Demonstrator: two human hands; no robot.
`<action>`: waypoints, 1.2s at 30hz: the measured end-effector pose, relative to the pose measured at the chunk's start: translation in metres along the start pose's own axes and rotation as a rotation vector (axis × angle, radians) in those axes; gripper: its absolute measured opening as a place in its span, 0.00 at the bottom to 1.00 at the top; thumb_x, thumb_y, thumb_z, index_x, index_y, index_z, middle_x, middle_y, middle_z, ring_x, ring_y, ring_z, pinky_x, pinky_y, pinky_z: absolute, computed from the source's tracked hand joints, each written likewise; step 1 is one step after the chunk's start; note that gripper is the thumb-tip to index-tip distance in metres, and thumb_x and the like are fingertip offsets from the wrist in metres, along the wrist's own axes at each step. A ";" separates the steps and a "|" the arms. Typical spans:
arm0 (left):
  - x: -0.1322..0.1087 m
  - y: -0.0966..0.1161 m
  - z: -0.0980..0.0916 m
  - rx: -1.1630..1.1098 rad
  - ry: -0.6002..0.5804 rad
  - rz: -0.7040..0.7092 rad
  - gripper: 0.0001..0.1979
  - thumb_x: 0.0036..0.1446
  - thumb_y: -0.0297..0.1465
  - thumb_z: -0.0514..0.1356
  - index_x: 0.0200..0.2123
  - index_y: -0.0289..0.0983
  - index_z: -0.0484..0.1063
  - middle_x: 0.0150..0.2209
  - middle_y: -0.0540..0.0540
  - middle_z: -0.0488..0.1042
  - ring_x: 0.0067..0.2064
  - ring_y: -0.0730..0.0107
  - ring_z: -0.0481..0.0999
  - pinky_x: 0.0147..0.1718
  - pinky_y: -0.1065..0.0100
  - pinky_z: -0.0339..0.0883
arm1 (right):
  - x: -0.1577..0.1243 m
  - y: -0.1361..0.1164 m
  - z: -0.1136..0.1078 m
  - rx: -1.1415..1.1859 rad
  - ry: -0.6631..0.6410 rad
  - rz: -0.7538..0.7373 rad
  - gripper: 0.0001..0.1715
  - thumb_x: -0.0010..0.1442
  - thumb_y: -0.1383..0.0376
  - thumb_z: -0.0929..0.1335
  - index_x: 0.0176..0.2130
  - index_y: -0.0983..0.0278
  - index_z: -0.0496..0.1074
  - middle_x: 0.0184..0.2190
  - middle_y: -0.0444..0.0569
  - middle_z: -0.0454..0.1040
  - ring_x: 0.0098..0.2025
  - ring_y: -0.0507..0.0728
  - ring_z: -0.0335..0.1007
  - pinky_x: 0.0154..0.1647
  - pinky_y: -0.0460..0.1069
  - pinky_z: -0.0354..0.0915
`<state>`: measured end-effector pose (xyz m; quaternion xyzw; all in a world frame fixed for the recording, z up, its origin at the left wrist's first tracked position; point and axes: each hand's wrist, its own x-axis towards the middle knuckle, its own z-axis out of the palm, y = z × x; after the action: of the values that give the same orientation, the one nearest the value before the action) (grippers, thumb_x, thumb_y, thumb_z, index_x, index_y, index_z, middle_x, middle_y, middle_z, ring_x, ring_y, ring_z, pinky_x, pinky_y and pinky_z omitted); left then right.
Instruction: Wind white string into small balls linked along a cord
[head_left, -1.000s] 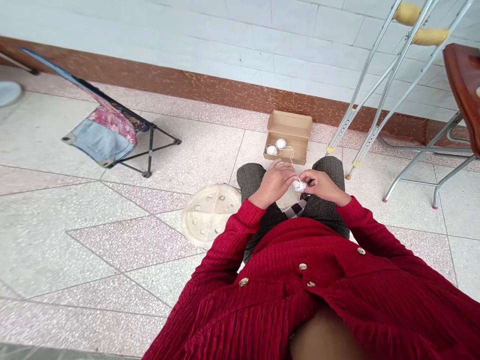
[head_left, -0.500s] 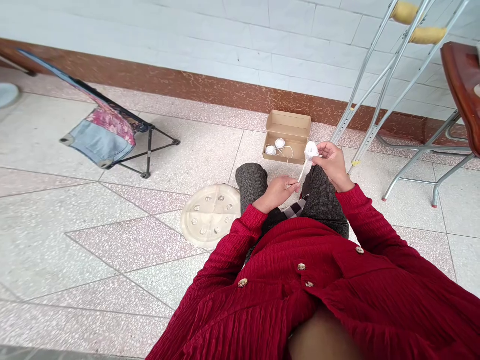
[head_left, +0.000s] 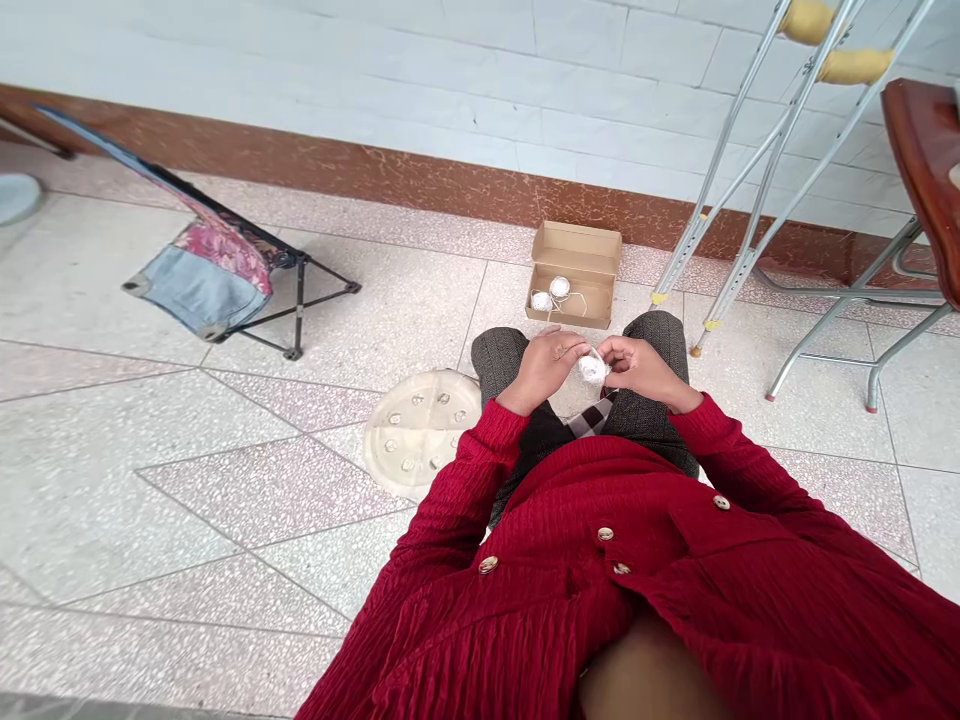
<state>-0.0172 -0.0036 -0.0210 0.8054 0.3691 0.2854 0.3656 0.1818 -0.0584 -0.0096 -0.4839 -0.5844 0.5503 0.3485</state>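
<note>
A small ball of white yarn (head_left: pixel 593 370) hangs between my hands, above the gap between my knees. My right hand (head_left: pixel 641 372) is closed on it, with fingertips against its right side. My left hand (head_left: pixel 546 362) is on the other side, thumb and fingers pinched together at the short strand of yarn (head_left: pixel 595 352) by the top of the ball. Just beyond my hands, an open cardboard box (head_left: pixel 577 240) stands on the floor. Inside it are two white yarn balls (head_left: pixel 559 287) and a loose pale strand (head_left: pixel 579 301).
A round beige stool top (head_left: pixel 405 440) is beside my left knee. Further left stands a folding fabric chair (head_left: pixel 202 275). Metal crutches (head_left: pixel 769 190) lean against the tiled wall (head_left: pixel 450 60). At the far right is a brown chair (head_left: pixel 915 160) with metal legs.
The yarn ball has come down and left, turned over, with my right hand. My left hand has moved slightly up, closer to the ball. The strand between my hands looks much shorter.
</note>
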 end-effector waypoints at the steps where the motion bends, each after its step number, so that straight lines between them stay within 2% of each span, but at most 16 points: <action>1: -0.001 0.000 0.002 -0.049 0.010 -0.036 0.16 0.68 0.35 0.55 0.32 0.37 0.78 0.32 0.50 0.80 0.35 0.68 0.77 0.56 0.59 0.66 | 0.000 -0.004 -0.001 0.069 0.016 0.016 0.16 0.46 0.65 0.76 0.36 0.63 0.72 0.32 0.44 0.73 0.34 0.52 0.68 0.34 0.47 0.66; 4: -0.005 0.001 0.008 -0.148 0.035 -0.118 0.17 0.67 0.37 0.55 0.31 0.36 0.79 0.33 0.48 0.80 0.36 0.67 0.77 0.44 0.66 0.70 | 0.002 -0.013 -0.005 0.217 0.112 0.056 0.21 0.42 0.62 0.79 0.35 0.63 0.72 0.32 0.45 0.74 0.33 0.52 0.68 0.31 0.47 0.67; 7: -0.011 0.005 0.010 -0.150 0.018 -0.136 0.18 0.67 0.37 0.55 0.28 0.36 0.77 0.31 0.48 0.79 0.35 0.68 0.76 0.41 0.67 0.69 | 0.010 -0.019 -0.006 0.275 0.251 0.052 0.21 0.41 0.61 0.79 0.33 0.62 0.70 0.30 0.44 0.73 0.30 0.52 0.67 0.28 0.47 0.67; 11: -0.017 0.007 0.012 -0.108 -0.023 -0.131 0.19 0.67 0.37 0.54 0.26 0.36 0.76 0.29 0.48 0.78 0.35 0.68 0.76 0.43 0.66 0.69 | 0.029 -0.023 -0.009 0.255 0.399 -0.008 0.22 0.41 0.63 0.78 0.35 0.60 0.68 0.31 0.43 0.72 0.32 0.53 0.67 0.27 0.47 0.66; 15: -0.022 0.007 0.013 -0.027 -0.021 -0.083 0.19 0.68 0.35 0.54 0.25 0.38 0.74 0.28 0.51 0.78 0.35 0.68 0.77 0.56 0.59 0.67 | 0.048 -0.015 -0.014 0.055 0.474 -0.117 0.22 0.45 0.67 0.74 0.42 0.60 0.70 0.35 0.44 0.73 0.34 0.54 0.68 0.33 0.49 0.67; 19: -0.021 0.014 0.003 0.112 -0.012 0.005 0.13 0.67 0.32 0.56 0.32 0.38 0.77 0.32 0.50 0.81 0.36 0.68 0.78 0.65 0.53 0.58 | 0.050 0.002 -0.014 -0.385 0.459 -0.184 0.17 0.48 0.73 0.70 0.40 0.62 0.73 0.37 0.46 0.72 0.36 0.55 0.67 0.39 0.51 0.65; 21: -0.017 0.017 -0.007 0.173 0.012 0.043 0.11 0.67 0.33 0.56 0.36 0.38 0.78 0.38 0.48 0.82 0.41 0.66 0.79 0.66 0.52 0.56 | 0.043 0.008 -0.011 -0.532 0.387 -0.191 0.16 0.49 0.74 0.69 0.39 0.62 0.74 0.37 0.47 0.72 0.37 0.56 0.67 0.40 0.51 0.63; 23: -0.011 0.018 -0.017 0.199 0.030 0.055 0.12 0.67 0.34 0.56 0.37 0.38 0.79 0.41 0.46 0.82 0.45 0.64 0.79 0.67 0.52 0.54 | 0.034 0.011 -0.006 -0.569 0.280 -0.187 0.16 0.48 0.75 0.68 0.38 0.62 0.74 0.36 0.47 0.72 0.37 0.56 0.68 0.39 0.51 0.62; 27: 0.000 0.011 -0.025 0.123 0.033 0.042 0.13 0.67 0.36 0.57 0.33 0.39 0.78 0.40 0.47 0.82 0.48 0.63 0.78 0.66 0.53 0.55 | 0.017 0.005 0.005 -0.338 0.035 -0.114 0.13 0.47 0.73 0.70 0.35 0.62 0.73 0.32 0.44 0.72 0.33 0.53 0.66 0.34 0.48 0.62; 29: 0.004 0.006 -0.021 0.028 0.056 0.026 0.14 0.66 0.37 0.57 0.32 0.39 0.78 0.39 0.48 0.82 0.46 0.63 0.78 0.62 0.56 0.60 | 0.011 0.000 0.008 -0.147 0.001 -0.069 0.13 0.48 0.70 0.72 0.36 0.62 0.73 0.31 0.43 0.72 0.32 0.53 0.66 0.33 0.47 0.63; 32: 0.002 0.000 -0.011 -0.112 0.069 -0.085 0.17 0.66 0.40 0.56 0.31 0.37 0.78 0.37 0.47 0.81 0.42 0.64 0.78 0.50 0.62 0.69 | 0.009 -0.008 0.008 0.105 0.054 -0.020 0.18 0.45 0.64 0.76 0.39 0.61 0.74 0.33 0.44 0.74 0.34 0.53 0.68 0.33 0.48 0.66; 34: -0.002 -0.002 -0.004 -0.158 0.037 -0.179 0.19 0.66 0.40 0.55 0.30 0.36 0.78 0.34 0.47 0.81 0.38 0.65 0.78 0.43 0.65 0.70 | 0.011 -0.013 0.005 0.233 0.124 0.007 0.22 0.42 0.62 0.78 0.39 0.61 0.73 0.34 0.45 0.75 0.35 0.54 0.69 0.32 0.48 0.67; 36: -0.008 -0.002 0.003 -0.169 -0.004 -0.207 0.19 0.66 0.40 0.55 0.28 0.35 0.77 0.31 0.48 0.80 0.35 0.67 0.77 0.40 0.67 0.69 | 0.017 -0.016 0.002 0.310 0.206 0.021 0.25 0.41 0.60 0.79 0.38 0.61 0.72 0.34 0.45 0.75 0.35 0.54 0.69 0.30 0.47 0.68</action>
<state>-0.0199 -0.0105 -0.0257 0.7298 0.4242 0.2745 0.4607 0.1721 -0.0420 0.0036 -0.4843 -0.4486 0.5850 0.4713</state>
